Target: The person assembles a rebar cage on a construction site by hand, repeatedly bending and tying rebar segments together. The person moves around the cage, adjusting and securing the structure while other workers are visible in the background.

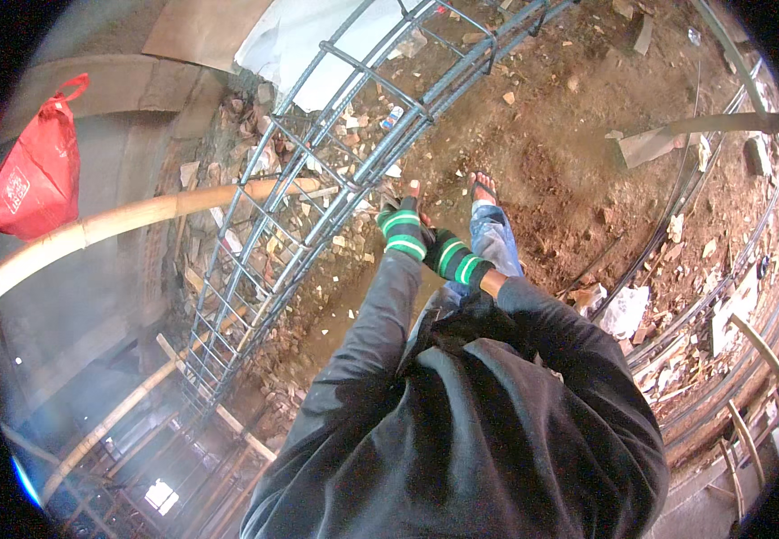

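My left hand [404,230] wears a black glove with green and white stripes. It is held low in front of me, near the long side of a rebar cage [353,180]. My right hand [452,256], in a matching glove, meets it from the right, and the two touch. Bare skin shows at the right wrist, between glove and sleeve. Both hands look closed, with the fingers bunched together and mostly hidden. Whatever lies between them is too small to make out. The cage of long bars and square ties runs diagonally from upper right to lower left.
A red bag [39,171] hangs at the far left above a bamboo pole [138,214]. Broken rubble litters the dirt floor [551,144] around my sandalled foot [483,189]. Long dark bars [677,211] and plastic scraps [624,313] lie on the right. A pale sheet [304,49] stands behind the cage.
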A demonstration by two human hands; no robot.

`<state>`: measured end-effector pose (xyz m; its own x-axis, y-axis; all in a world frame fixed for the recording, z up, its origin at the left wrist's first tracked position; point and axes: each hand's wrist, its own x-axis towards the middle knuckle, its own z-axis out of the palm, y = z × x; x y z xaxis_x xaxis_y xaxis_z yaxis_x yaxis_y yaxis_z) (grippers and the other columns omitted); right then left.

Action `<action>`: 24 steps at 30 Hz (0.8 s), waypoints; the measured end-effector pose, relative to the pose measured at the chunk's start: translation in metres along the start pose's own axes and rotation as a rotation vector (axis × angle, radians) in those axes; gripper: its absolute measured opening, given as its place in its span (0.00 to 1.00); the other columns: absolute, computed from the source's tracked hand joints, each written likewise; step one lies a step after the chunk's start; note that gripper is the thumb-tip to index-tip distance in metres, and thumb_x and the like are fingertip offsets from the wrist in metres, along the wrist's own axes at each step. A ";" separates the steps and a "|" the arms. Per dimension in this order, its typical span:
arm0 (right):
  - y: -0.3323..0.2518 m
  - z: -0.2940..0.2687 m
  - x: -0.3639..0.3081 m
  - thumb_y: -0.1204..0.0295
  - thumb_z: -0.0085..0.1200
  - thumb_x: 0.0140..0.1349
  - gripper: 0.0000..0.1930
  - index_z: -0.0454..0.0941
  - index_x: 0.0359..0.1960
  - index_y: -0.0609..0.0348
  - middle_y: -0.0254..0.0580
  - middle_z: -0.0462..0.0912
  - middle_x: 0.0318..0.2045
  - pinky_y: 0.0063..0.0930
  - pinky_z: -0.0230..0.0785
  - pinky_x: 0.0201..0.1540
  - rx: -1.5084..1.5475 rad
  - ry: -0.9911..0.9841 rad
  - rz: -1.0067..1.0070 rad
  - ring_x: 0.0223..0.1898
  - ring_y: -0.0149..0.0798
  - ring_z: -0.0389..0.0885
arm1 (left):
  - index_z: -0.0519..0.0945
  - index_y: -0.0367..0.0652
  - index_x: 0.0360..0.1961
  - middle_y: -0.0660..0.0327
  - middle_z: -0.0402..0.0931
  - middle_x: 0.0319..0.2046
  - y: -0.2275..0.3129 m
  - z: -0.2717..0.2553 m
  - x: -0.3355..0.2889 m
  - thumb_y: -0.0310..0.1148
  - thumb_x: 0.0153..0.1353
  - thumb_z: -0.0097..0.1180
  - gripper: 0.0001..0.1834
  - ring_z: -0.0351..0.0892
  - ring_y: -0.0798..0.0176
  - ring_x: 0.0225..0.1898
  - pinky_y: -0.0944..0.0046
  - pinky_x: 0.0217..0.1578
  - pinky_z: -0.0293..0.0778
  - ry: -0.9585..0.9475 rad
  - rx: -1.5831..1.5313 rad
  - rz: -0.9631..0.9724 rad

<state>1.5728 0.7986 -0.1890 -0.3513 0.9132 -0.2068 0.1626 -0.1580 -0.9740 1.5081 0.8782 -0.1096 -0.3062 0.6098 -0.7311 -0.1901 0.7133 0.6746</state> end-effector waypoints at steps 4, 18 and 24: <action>-0.037 -0.015 -0.033 0.61 0.52 0.67 0.10 0.69 0.31 0.49 0.19 0.58 0.16 0.18 0.52 0.18 1.587 -0.656 0.641 0.15 0.20 0.56 | 0.72 0.43 0.29 0.59 0.75 0.21 0.019 -0.035 0.005 0.51 0.62 0.56 0.21 0.77 0.58 0.24 0.59 0.24 0.71 -0.384 -0.049 -0.220; -0.031 -0.016 -0.074 0.68 0.58 0.53 0.21 0.74 0.48 0.65 0.58 0.80 0.30 0.43 0.71 0.39 -0.411 -0.016 0.132 0.37 0.53 0.80 | 0.72 0.44 0.23 0.62 0.73 0.17 -0.049 -0.044 -0.013 0.56 0.57 0.59 0.25 0.74 0.61 0.16 0.60 0.21 0.73 -0.102 -0.073 0.043; -0.107 -0.022 -0.096 0.68 0.48 0.58 0.15 0.75 0.45 0.61 0.58 0.76 0.33 0.46 0.67 0.37 -0.837 -0.264 0.024 0.35 0.58 0.75 | 0.73 0.36 0.46 0.52 0.80 0.37 -0.071 -0.083 -0.056 0.40 0.66 0.52 0.17 0.83 0.54 0.34 0.57 0.34 0.82 -0.239 -0.510 0.310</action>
<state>1.6097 0.7356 -0.0631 -0.5242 0.7801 -0.3415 0.7592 0.2465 -0.6023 1.4615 0.7650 -0.1081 -0.2134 0.8634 -0.4572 -0.5639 0.2732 0.7793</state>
